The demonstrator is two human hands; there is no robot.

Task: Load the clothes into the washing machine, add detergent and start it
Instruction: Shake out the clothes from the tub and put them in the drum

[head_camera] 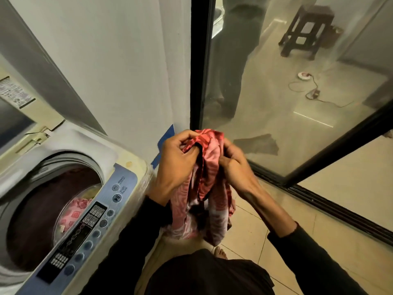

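A red and pink patterned garment hangs in front of me, to the right of the washing machine. My left hand grips its top edge on the left. My right hand pinches the same bunched top on the right. The top-loading washing machine stands at the lower left with its lid raised. Inside its drum lie dark maroon cloth and a pink printed piece. The blue control panel with round buttons runs along the machine's front edge.
A white wall rises behind the machine, with blue tape near its corner. A black-framed glass sliding door stands on the right; behind it are a dark stool and a cable on the floor. My bare foot rests on beige tiles.
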